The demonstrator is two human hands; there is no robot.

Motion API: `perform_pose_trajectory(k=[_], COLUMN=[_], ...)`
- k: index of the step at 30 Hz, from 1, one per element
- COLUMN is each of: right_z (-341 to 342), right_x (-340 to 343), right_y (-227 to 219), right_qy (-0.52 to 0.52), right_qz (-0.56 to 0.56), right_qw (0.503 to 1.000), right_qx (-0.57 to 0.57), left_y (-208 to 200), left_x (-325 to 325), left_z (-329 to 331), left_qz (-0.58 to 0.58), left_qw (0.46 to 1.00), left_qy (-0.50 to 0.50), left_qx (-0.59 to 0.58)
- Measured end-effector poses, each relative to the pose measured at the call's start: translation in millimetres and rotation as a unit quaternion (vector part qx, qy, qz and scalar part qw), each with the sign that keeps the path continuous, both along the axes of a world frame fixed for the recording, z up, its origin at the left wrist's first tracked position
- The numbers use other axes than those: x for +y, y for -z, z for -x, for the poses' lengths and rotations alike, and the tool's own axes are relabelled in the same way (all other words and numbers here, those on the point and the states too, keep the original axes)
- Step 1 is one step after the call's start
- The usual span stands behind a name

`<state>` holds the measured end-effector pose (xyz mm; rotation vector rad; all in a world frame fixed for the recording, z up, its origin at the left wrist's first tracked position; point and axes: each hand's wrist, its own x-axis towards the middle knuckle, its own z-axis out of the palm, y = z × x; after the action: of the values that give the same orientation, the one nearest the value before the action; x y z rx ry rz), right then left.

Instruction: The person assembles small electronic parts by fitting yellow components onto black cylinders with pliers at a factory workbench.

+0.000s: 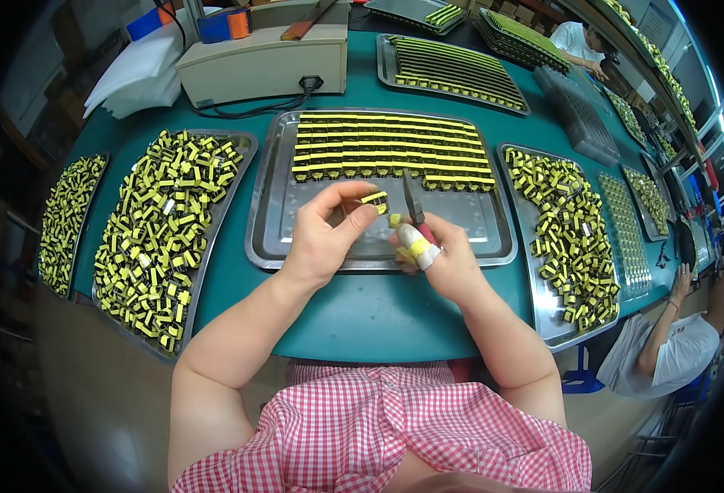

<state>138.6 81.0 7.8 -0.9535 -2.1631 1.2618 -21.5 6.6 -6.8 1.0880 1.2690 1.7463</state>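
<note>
My left hand [322, 230] pinches a small yellow-and-black coil component [374, 200] between thumb and fingertips, above the middle metal tray [276, 238]. Close beside it, my right hand [438, 251] is closed around red-handled pliers [414, 201], their long grey jaws pointing away from me. Yellow and white wrapping covers part of the right-hand fingers. A small yellow piece [395, 220] shows at those fingertips; whether it is held there I cannot tell. Beyond both hands, rows of matching components [391, 148] stand neatly in the tray's far part, the nearest row broken by a gap.
Loose components are heaped in a left tray [156, 238], a far-left tray [70, 222] and a right tray [563, 238]. Behind are a filled tray [452, 74] and a beige box-shaped device [263, 70] with a cable. Other people sit at the right [658, 353] and far right.
</note>
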Motion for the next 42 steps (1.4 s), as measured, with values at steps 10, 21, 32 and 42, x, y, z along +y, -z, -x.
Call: perform_pose_trajectory(k=[10, 21, 32, 42], right_z=[1, 2, 1, -2], right_x=[2, -2, 2, 5], right_y=[6, 3, 9, 9], right_qy=[-0.090, -0.072, -0.117, -0.163], right_qz=[0.424, 0.401, 0.453, 0.417], right_qw=[0.866, 0.880, 0.837, 0.845], right_qx=[0.248, 0.244, 0.283, 0.293], left_y=[5, 11, 9, 3], left_x=[-1, 1, 1, -2], left_z=[-4, -8, -10, -11], left_qz=[-0.013, -0.051, -0.073, -0.078], left_qw=[0.998, 0.997, 0.995, 0.993], left_qy=[0.053, 0.043, 0.064, 0.093], left_qx=[-0.032, 0.036, 0.006, 0.009])
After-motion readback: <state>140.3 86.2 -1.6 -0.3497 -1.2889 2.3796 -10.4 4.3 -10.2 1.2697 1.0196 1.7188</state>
